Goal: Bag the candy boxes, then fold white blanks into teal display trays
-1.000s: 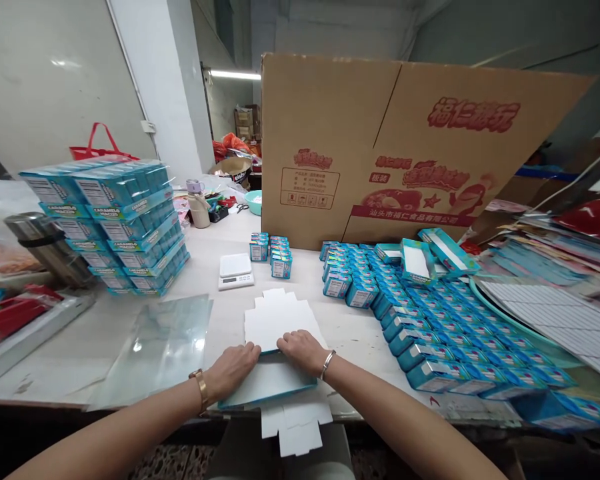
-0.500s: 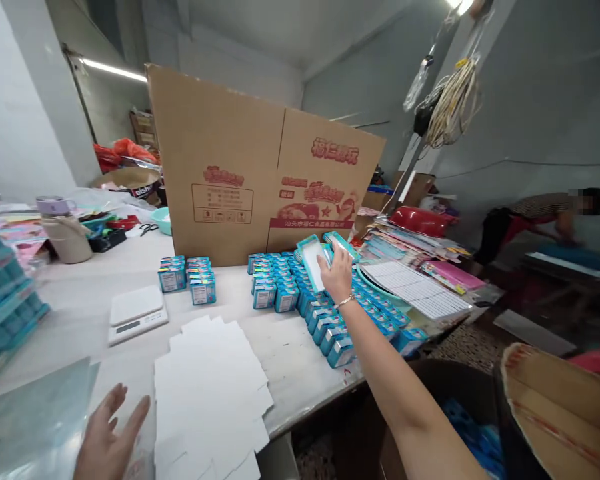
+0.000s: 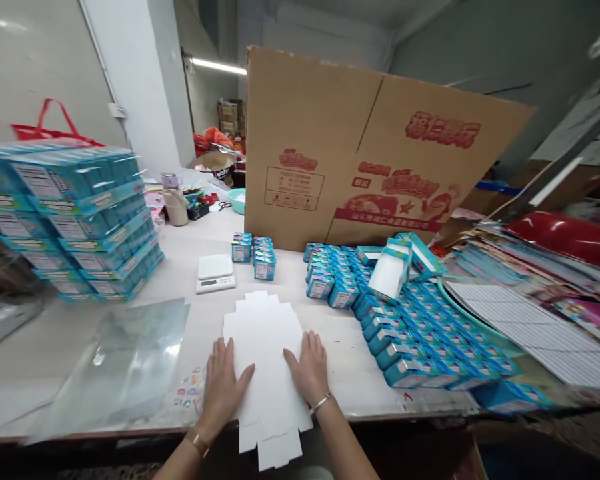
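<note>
- Far left of the white card blanks (image 3: 266, 333), wrapped blue packs (image 3: 80, 213) stand in one tall pile, too overlapped for me to count.
- Just left of the blanks lies one clear plastic sheet (image 3: 115, 353). Beyond the blanks sits one small white scale (image 3: 215, 273).
- The left hand (image 3: 223, 393) lies flat, palm down, with its fingers spread. It grips nothing and rests on the blanks' left edge.
- The blanks make one pile at the near edge of the table (image 3: 345, 353), with their lower flaps overhanging it. I cannot count the sheets.
- I'd judge them light, thin, bendy and smooth, likely to slide over one another. They are best pinched together at the two long sides, not by the flaps.
- The right hand (image 3: 307, 373) is flat in the same way, fingers splayed and holding nothing, on the blanks' right edge.
- Right of the blanks, small blue boxes (image 3: 420, 327) lie in rows, far too many to count. One open tray box (image 3: 390, 275) rests on them.
</note>
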A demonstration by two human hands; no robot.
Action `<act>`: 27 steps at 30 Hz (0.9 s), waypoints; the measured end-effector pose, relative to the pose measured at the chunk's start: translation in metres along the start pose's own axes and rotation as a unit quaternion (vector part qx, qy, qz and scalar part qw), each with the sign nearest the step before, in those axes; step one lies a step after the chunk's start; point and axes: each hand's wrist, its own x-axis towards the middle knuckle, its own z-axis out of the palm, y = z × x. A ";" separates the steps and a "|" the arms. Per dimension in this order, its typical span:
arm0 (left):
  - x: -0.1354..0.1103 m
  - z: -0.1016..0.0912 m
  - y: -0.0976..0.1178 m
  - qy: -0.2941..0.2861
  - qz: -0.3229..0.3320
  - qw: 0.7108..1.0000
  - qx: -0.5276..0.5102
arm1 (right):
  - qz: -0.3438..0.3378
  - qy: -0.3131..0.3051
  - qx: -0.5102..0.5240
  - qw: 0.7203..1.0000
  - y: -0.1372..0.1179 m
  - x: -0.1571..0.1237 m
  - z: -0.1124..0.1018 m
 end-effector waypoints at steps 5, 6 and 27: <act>-0.002 0.002 -0.002 0.013 -0.002 1.000 -0.012 | -0.068 0.082 -0.046 0.993 -0.011 0.004 -0.031; -0.002 0.002 -0.002 0.012 -0.004 1.000 -0.013 | -0.078 0.095 -0.053 0.991 -0.014 0.004 -0.036; -0.007 -0.005 0.004 0.027 -0.026 0.998 -0.049 | -0.053 0.091 -0.061 0.993 -0.049 -0.027 -0.026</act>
